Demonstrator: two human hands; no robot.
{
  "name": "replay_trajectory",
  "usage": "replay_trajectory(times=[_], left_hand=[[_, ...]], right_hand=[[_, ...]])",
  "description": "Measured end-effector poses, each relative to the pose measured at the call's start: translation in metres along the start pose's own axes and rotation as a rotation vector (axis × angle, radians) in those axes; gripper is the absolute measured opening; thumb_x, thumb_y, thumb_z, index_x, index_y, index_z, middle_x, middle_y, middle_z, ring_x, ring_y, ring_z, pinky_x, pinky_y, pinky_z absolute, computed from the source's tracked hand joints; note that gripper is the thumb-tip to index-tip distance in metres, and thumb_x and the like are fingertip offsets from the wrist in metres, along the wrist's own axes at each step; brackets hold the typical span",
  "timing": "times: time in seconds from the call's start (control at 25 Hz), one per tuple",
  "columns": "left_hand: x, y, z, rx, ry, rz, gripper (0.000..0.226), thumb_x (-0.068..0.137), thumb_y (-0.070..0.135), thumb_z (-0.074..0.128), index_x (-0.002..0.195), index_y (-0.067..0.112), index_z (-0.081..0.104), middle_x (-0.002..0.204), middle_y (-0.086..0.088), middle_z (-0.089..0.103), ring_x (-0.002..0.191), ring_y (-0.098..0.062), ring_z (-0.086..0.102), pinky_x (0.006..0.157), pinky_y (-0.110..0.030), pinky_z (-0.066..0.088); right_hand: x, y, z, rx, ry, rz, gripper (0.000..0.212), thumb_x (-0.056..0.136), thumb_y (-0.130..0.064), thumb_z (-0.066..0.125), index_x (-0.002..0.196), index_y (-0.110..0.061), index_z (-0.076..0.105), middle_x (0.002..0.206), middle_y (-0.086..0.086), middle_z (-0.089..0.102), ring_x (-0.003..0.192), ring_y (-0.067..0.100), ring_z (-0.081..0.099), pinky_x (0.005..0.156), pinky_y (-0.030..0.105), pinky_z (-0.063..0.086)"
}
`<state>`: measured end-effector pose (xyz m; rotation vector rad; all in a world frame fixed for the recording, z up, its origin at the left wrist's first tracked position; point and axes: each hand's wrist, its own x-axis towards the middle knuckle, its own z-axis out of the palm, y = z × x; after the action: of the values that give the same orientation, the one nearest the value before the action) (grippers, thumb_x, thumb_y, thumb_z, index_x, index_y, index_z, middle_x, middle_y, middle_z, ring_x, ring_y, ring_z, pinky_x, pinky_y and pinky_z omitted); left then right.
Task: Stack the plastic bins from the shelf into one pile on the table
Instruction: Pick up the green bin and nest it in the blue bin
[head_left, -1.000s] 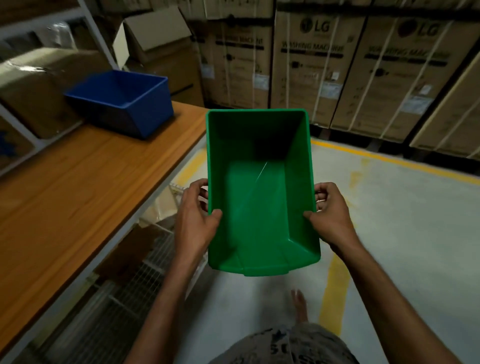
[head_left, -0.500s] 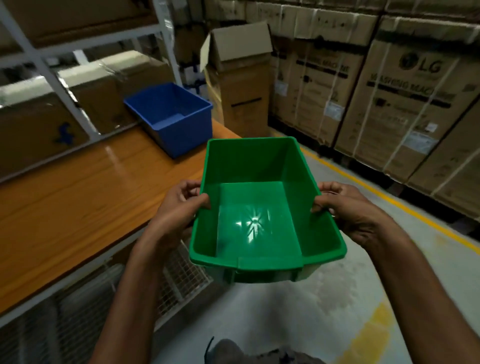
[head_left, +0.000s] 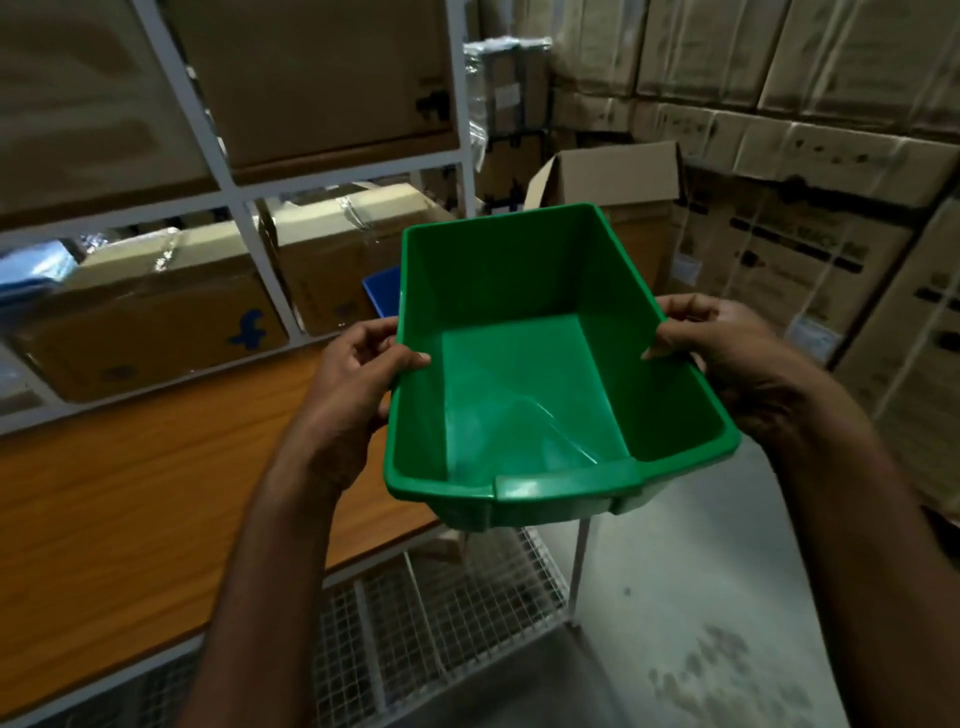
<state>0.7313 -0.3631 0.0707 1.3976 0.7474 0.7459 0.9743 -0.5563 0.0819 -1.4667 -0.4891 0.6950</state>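
Warehouse aisle: grey concrete floor (head_left: 727, 597) at near right, wooden table (head_left: 130, 493) at left on a white frame, wire mesh panel (head_left: 441, 597) below its near edge.

Green bin (head_left: 540, 374) is held in the air, centre of view, over the table's right end and the floor, opening up, empty. Lipped front edge is nearest the camera, and that near end sits lower than the far end.

Left hand (head_left: 358, 374) grips the bin's left rim: thumb hooked over the rim onto the inner wall, fingers curled under the outside. Right hand (head_left: 727, 353) does the same on the right rim: thumb tip inside, fingers wrapped outside. Both are clamped on the rim.

Blue bin (head_left: 382, 293) is behind the green one, on the far part of the table. Only a corner shows left of the green bin's far wall; the rest is hidden.

Further back on the left, white shelf rack (head_left: 218, 156) holds cardboard boxes (head_left: 156, 322). Far right: an open carton (head_left: 608, 176) and a wall of large stacked cartons (head_left: 805, 130); printing too blurred to read.
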Motion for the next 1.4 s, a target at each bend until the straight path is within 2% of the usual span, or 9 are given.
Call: replay_trajectory(times=[0.12, 0.24, 0.44, 0.6, 0.8, 0.96, 1.04, 1.16, 1.4], left_hand=[[0.034, 0.009, -0.003, 0.017, 0.059, 0.03, 0.038, 0.091, 0.0, 0.064, 0.123, 0.02, 0.066, 0.109, 0.001, 0.076, 0.102, -0.016, 0.074, 0.071, -0.032, 0.064], [0.066, 0.013, -0.006, 0.031, 0.144, 0.065, 0.042, 0.092, 0.001, 0.063, 0.129, 0.023, 0.064, 0.117, 0.0, 0.073, 0.1, -0.011, 0.072, 0.069, -0.031, 0.063], [0.118, 0.012, -0.003, 0.053, 0.286, 0.134, 0.046, 0.093, 0.002, 0.061, 0.135, 0.022, 0.062, 0.122, -0.003, 0.071, 0.104, -0.014, 0.07, 0.07, -0.029, 0.058], [0.164, 0.013, 0.001, 0.048, 0.387, 0.169, 0.048, 0.097, 0.003, 0.058, 0.141, 0.023, 0.059, 0.127, 0.0, 0.069, 0.109, -0.014, 0.07, 0.077, -0.026, 0.06], [0.206, 0.004, 0.008, 0.073, 0.458, 0.174, 0.05, 0.1, 0.005, 0.055, 0.145, 0.027, 0.054, 0.135, 0.001, 0.063, 0.114, -0.015, 0.067, 0.089, -0.032, 0.06], [0.231, -0.014, 0.002, 0.071, 0.477, 0.069, 0.054, 0.099, 0.005, 0.058, 0.148, 0.028, 0.052, 0.139, -0.003, 0.063, 0.115, -0.02, 0.067, 0.094, -0.041, 0.059], [0.238, -0.022, -0.001, 0.083, 0.465, 0.002, 0.053, 0.1, 0.005, 0.056, 0.148, 0.026, 0.051, 0.138, -0.004, 0.063, 0.11, -0.019, 0.068, 0.084, -0.037, 0.061], [0.246, -0.028, 0.003, 0.09, 0.462, -0.122, 0.045, 0.103, 0.006, 0.053, 0.145, 0.023, 0.055, 0.129, -0.004, 0.068, 0.095, -0.014, 0.068, 0.068, -0.03, 0.054], [0.26, -0.05, 0.002, 0.1, 0.391, -0.291, 0.039, 0.104, 0.008, 0.051, 0.142, 0.016, 0.057, 0.116, -0.002, 0.07, 0.092, -0.014, 0.067, 0.067, -0.031, 0.052]], right_hand=[[0.048, -0.009, 0.019, -0.004, -0.019, -0.042, 0.037, 0.081, 0.022, 0.054, 0.094, -0.01, 0.066, 0.076, 0.004, 0.072, 0.064, 0.012, 0.07, 0.058, 0.023, 0.061], [0.096, -0.012, 0.04, 0.002, -0.063, -0.087, 0.04, 0.079, 0.026, 0.054, 0.105, -0.004, 0.063, 0.085, 0.009, 0.065, 0.071, 0.015, 0.066, 0.059, 0.019, 0.06], [0.179, -0.019, 0.065, -0.014, -0.152, -0.144, 0.042, 0.078, 0.025, 0.055, 0.098, -0.011, 0.064, 0.068, -0.004, 0.071, 0.058, 0.003, 0.069, 0.057, 0.019, 0.058], [0.241, -0.029, 0.083, -0.056, -0.234, -0.209, 0.041, 0.081, 0.018, 0.06, 0.107, -0.013, 0.063, 0.086, 0.0, 0.07, 0.077, 0.011, 0.069, 0.065, 0.025, 0.061], [0.289, -0.024, 0.097, -0.076, -0.311, -0.228, 0.038, 0.087, 0.013, 0.06, 0.113, -0.014, 0.058, 0.094, -0.001, 0.069, 0.083, 0.01, 0.068, 0.062, 0.02, 0.058], [0.315, -0.007, 0.106, -0.085, -0.321, -0.187, 0.039, 0.088, 0.014, 0.06, 0.12, -0.009, 0.056, 0.094, 0.001, 0.065, 0.083, 0.011, 0.065, 0.062, 0.019, 0.059], [0.323, 0.002, 0.112, -0.108, -0.32, -0.148, 0.038, 0.089, 0.014, 0.059, 0.119, -0.008, 0.055, 0.091, 0.001, 0.064, 0.08, 0.011, 0.065, 0.059, 0.021, 0.057], [0.335, 0.015, 0.117, -0.147, -0.309, -0.057, 0.031, 0.089, 0.012, 0.059, 0.113, -0.009, 0.058, 0.093, 0.004, 0.067, 0.082, 0.014, 0.066, 0.064, 0.028, 0.057], [0.348, 0.036, 0.112, -0.245, -0.309, 0.129, 0.019, 0.095, 0.004, 0.059, 0.102, -0.013, 0.061, 0.102, 0.008, 0.068, 0.085, 0.014, 0.066, 0.061, 0.026, 0.051]])
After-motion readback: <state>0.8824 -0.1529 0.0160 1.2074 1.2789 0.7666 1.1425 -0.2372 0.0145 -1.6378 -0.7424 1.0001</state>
